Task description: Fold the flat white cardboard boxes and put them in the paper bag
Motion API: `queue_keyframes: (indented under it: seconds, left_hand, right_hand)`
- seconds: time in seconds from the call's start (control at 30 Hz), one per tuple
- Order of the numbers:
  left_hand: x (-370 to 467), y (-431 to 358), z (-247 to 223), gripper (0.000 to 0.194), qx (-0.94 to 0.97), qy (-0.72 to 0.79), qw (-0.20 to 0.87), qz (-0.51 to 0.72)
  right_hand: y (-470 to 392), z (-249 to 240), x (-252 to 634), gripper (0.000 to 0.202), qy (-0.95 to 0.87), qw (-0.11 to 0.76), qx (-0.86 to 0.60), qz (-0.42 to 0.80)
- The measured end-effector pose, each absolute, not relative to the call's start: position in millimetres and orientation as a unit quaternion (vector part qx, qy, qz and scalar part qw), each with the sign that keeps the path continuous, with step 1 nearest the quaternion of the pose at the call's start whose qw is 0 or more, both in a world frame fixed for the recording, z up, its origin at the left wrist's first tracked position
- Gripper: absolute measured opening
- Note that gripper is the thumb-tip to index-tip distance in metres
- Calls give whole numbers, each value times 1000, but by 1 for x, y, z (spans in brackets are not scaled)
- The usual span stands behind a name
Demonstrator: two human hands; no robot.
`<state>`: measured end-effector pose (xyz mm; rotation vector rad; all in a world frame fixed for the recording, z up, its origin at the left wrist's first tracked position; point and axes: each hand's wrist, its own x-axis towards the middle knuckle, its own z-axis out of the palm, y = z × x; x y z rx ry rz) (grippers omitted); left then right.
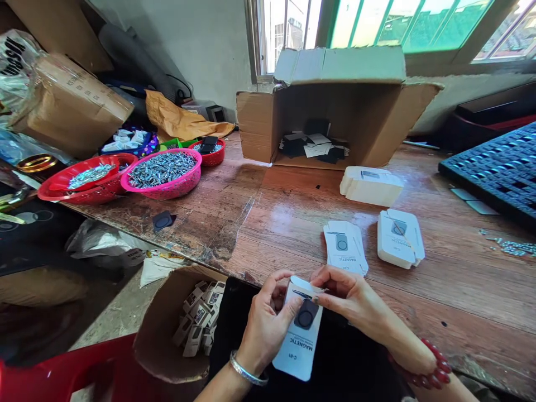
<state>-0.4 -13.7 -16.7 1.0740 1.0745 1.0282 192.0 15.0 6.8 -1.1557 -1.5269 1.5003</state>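
Observation:
A white printed box (295,346), marked MAGNETIC with a dark square holder pictured on it, is held over the person's dark lap. My left hand (270,321) grips its left side, thumb across the front. My right hand (345,296) pinches the upper right edge near the top flap; whether anything small is between those fingers is hidden. On the table just beyond lies a fanned stack of flat white cards (344,245) with the same print. To its right sits a thicker stack (400,239) with a band across it, and behind them stands another white stack (371,187).
An open cardboard box (255,125) with black and white pieces stands at the back. Metal parts fill a pink basket (161,192) on the left. Below the table edge, a carton (154,329) holds small white boxes. A black slotted tray (498,162) is at right.

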Motion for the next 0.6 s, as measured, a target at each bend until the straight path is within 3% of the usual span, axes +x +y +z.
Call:
queue_keyframes:
  seconds: [0.2,0.6]
  left_hand:
    - [-6,-8,-14,43,443,389,697,407]
    - [-3,-10,-15,28,483,415,662,395]
  right_hand:
    - [13,10,194,19,-634,314,-442,552]
    - [11,3,194,15,-653,336,-458,501]
